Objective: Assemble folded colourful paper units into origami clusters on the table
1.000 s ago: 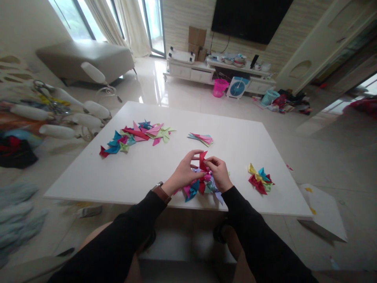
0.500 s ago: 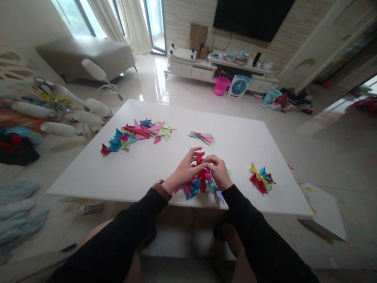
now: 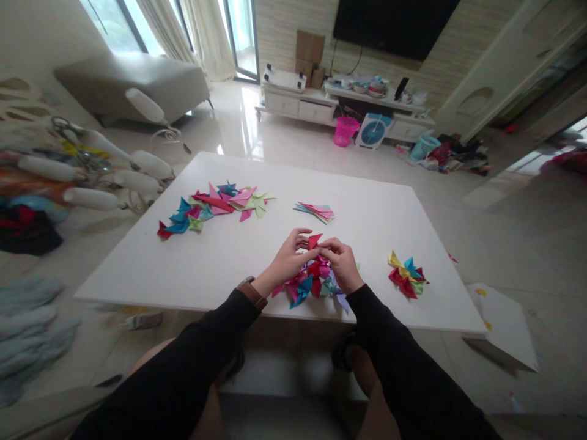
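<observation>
Red paper, pinched in left hand and right hand over near pile, looks part-folded. Apparently done: near pile, large cluster beyond-left of it, small cluster to its right. Seemingly left: flat paper stack beyond it.
</observation>
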`<control>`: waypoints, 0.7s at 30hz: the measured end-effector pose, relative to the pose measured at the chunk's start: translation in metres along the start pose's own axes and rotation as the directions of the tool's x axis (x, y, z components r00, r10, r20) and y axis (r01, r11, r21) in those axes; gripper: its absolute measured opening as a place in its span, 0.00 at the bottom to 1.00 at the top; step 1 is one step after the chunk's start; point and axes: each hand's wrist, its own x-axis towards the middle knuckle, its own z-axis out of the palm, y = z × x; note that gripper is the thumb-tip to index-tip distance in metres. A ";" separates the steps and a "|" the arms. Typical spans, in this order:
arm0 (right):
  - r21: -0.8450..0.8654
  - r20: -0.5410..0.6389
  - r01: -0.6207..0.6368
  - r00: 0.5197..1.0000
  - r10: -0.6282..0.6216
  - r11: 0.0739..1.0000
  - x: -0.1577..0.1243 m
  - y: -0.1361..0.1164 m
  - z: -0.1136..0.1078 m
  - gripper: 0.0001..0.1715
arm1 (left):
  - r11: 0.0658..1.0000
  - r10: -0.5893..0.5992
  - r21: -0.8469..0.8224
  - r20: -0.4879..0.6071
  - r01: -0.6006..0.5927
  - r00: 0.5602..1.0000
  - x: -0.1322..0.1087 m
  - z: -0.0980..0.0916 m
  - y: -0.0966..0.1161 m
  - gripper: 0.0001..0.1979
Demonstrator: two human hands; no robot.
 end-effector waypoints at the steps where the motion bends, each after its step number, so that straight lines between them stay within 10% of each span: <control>1: -0.005 -0.002 0.001 1.000 -0.001 1.000 0.000 0.001 0.000 0.06 | 1.000 0.004 0.000 -0.004 -0.004 1.000 0.000 0.000 0.000 0.27; 21: 0.016 0.010 -0.018 1.000 0.018 1.000 0.000 0.001 -0.001 0.06 | 0.993 -0.047 -0.111 -0.013 0.045 0.999 0.000 0.000 0.001 0.28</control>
